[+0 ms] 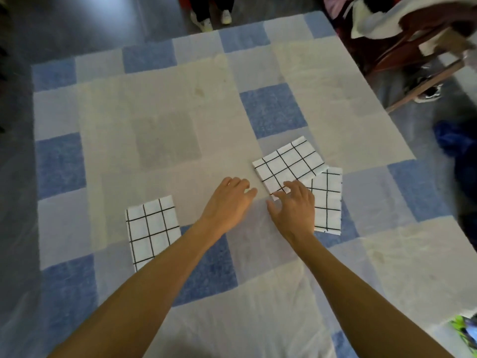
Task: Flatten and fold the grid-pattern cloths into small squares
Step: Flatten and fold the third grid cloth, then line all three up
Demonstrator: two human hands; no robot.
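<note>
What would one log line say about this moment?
left cloth: folded, apart | top cloth: overlaps right cloth | right hand: touches top cloth | left hand: empty

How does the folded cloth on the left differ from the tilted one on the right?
The left cloth lies alone, clear of both hands; the tilted cloth overlaps a third folded cloth, with the right hand touching its near corner. The left cloth sits nearly square to the person; the tilted cloth is turned at an angle. Both are white with black grid lines, folded small.
</note>
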